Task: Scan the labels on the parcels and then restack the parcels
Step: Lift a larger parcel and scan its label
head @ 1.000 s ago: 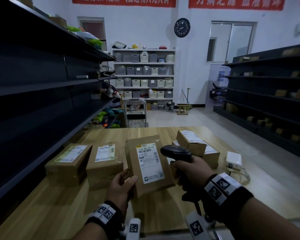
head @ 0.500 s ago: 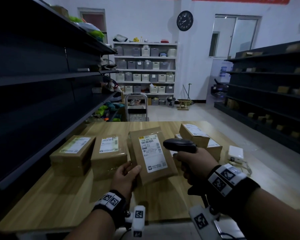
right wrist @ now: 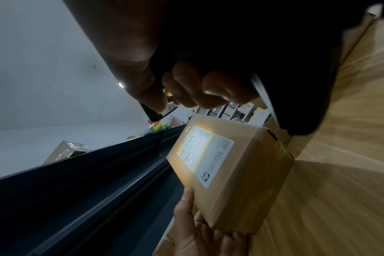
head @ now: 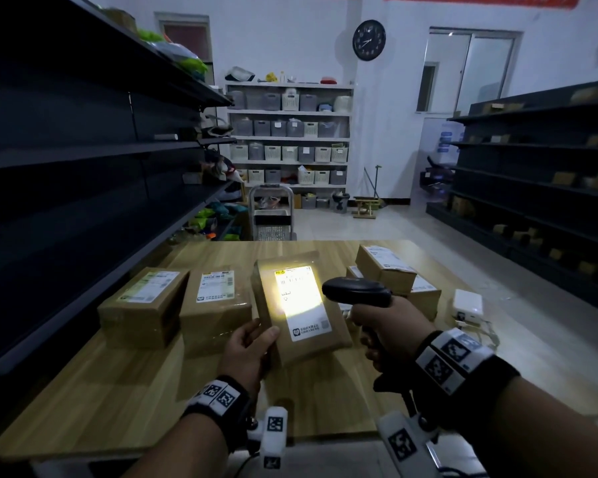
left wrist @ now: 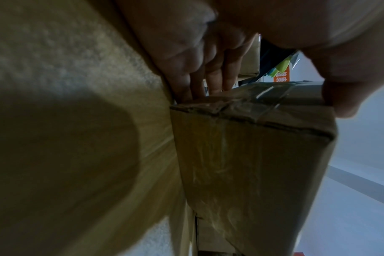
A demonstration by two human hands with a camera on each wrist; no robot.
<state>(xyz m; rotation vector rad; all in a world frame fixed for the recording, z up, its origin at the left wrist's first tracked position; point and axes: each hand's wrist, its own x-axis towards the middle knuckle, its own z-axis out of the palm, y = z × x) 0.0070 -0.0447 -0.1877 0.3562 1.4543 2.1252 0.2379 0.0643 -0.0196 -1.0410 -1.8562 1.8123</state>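
Observation:
My left hand (head: 247,346) grips a flat brown parcel (head: 328,334) by its lower left edge and tilts it up over the wooden table (head: 125,388); its thumb lies on the front face. The parcel's white label (head: 299,298) glows under a bright yellowish light. My right hand (head: 384,322) grips a black handheld scanner (head: 356,291) aimed at that label from the right. In the right wrist view the lit label (right wrist: 205,154) and the left hand (right wrist: 200,230) show below the scanner. The left wrist view shows the fingers (left wrist: 208,76) behind the parcel's taped end (left wrist: 252,155).
Two labelled brown boxes (head: 145,301) (head: 214,308) stand side by side at the left of the table. A stack of two boxes (head: 385,270) sits at the right, with a white device (head: 467,302) beyond it. Dark shelving (head: 66,167) runs along the left, more shelves (head: 532,167) at the right.
The scanner's light has come on and floods the label of the held parcel. Both hands and the parcel stay roughly where they were.

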